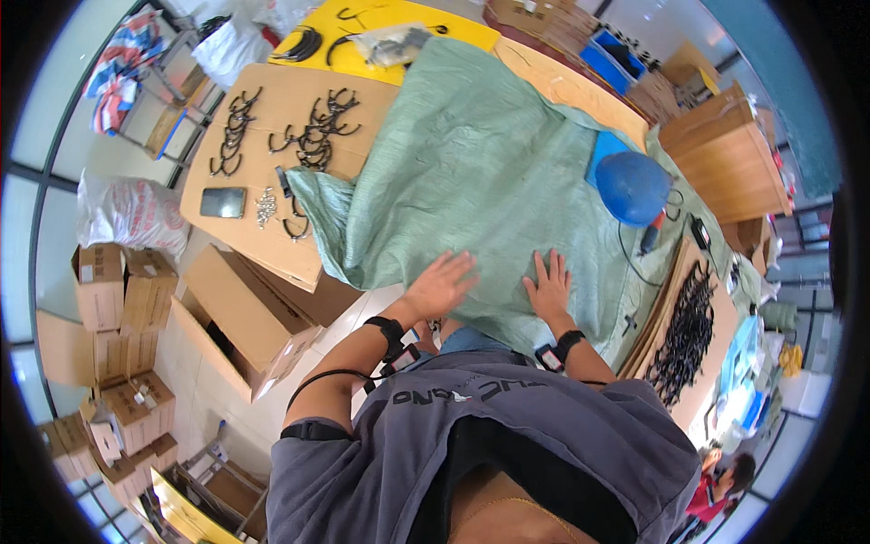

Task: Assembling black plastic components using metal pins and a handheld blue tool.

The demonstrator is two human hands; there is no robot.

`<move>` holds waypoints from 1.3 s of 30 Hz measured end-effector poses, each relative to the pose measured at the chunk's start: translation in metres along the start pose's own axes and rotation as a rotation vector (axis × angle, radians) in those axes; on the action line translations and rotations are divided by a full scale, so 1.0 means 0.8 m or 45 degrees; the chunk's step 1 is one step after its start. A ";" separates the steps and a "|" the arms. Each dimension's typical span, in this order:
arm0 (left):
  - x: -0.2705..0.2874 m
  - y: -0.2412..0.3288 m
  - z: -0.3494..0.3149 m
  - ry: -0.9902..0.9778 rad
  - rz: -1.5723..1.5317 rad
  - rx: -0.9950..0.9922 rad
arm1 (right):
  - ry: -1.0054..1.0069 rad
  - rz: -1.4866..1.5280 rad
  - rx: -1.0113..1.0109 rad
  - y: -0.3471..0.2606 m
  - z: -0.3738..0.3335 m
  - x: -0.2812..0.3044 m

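A green woven plastic sheet (462, 145) covers the middle of the table in front of me. My left hand (442, 283) lies on its near part with the fingers stretched out, holding nothing. My right hand (549, 286) rests flat on the same sheet, fingers apart, a short way to the right. Both wrists wear black straps with small devices. The sheet's left edge is bunched beside several black curved parts (317, 136). A blue rounded object (632, 189) sits on the sheet's far right part.
Cardboard (258, 150) at the left bears a dark phone-like slab (223, 202) and small metal pieces (265, 208). A pile of black parts (684, 335) lies at the right. An open carton (245, 317) stands on the floor at the left. A person (720, 490) is at the lower right.
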State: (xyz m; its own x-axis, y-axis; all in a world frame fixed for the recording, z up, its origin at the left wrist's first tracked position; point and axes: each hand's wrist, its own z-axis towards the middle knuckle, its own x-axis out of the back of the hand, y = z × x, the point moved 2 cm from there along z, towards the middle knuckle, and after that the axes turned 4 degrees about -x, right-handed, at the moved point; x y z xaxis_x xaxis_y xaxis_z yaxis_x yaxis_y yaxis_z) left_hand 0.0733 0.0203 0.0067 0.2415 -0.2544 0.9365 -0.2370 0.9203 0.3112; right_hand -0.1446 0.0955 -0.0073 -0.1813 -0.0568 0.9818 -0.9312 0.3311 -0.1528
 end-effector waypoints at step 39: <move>0.114 -0.153 0.034 0.922 -0.111 0.765 | 0.312 0.763 -0.255 -0.121 0.292 0.044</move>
State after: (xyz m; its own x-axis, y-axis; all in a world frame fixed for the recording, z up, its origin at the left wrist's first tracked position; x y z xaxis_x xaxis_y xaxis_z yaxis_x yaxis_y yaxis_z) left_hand 0.0986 -0.1237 0.0587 0.7590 0.1171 0.6405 -0.5872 0.5481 0.5956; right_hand -0.1346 -0.1588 0.0159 -0.5490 0.3980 0.7350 -0.6114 0.4084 -0.6778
